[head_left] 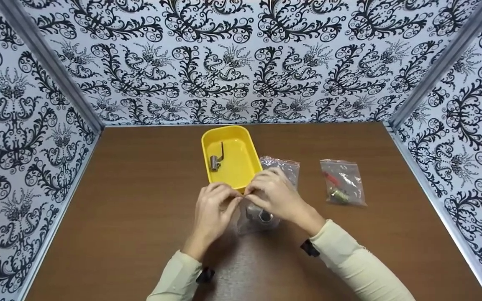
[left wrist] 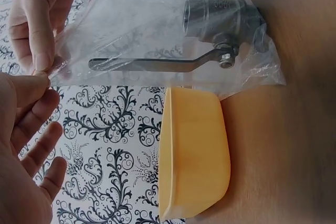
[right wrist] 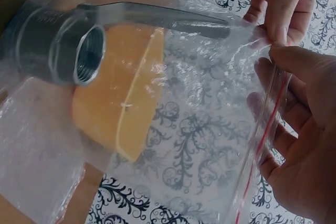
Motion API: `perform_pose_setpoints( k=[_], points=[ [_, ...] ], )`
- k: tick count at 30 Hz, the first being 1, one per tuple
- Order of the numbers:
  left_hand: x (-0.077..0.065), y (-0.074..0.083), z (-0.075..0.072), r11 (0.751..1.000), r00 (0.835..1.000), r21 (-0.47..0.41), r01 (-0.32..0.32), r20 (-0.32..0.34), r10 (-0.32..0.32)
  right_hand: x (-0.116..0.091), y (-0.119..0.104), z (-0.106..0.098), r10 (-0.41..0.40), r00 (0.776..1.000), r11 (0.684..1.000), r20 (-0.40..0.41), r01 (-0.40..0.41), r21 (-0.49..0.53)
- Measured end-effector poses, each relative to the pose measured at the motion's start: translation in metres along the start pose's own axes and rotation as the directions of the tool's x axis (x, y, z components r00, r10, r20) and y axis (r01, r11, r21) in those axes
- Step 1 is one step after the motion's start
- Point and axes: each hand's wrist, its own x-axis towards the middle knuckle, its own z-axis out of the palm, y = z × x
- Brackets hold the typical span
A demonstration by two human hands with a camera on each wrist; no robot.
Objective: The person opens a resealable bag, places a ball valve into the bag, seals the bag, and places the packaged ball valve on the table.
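Observation:
A clear zip-lock bag (right wrist: 210, 77) with a red line along its seal hangs from both hands. Inside it is a large metal ball valve (left wrist: 215, 19) with a long grey lever, its threaded opening showing in the right wrist view. My left hand (head_left: 212, 209) pinches the bag's top corner between thumb and index finger, the other fingers spread. Right beside it, my right hand (head_left: 276, 194) pinches the same edge, thumb tip close to the left thumb. In the head view the hands partly hide the bag.
Just beyond the hands stands a yellow tray (head_left: 241, 161), holding a smaller ball valve (head_left: 214, 163) with a dark lever. Another clear bag (head_left: 291, 169) lies right of the tray. Farther right is a zip bag (head_left: 349, 179) with red and brass-coloured parts. Patterned walls enclose the brown table (head_left: 140, 175).

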Motion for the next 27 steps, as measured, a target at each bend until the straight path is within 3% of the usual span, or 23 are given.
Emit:
perform_pose_setpoints(
  k=[10, 27],
  points=[
    [-0.003, -0.001, 0.002, 0.999, 1.000, -0.025, 0.026, 0.002, -0.026, -0.004, 0.005, 0.002, -0.040, 0.998, 0.999, -0.050, 0.039, -0.004],
    [-0.002, -0.009, 0.001, 0.997, 0.998, -0.056, 0.061, -0.017, -0.062, -0.012, 0.023, -0.011, 0.075, 0.997, 0.997, 0.018, -0.075, -0.002]
  ],
)
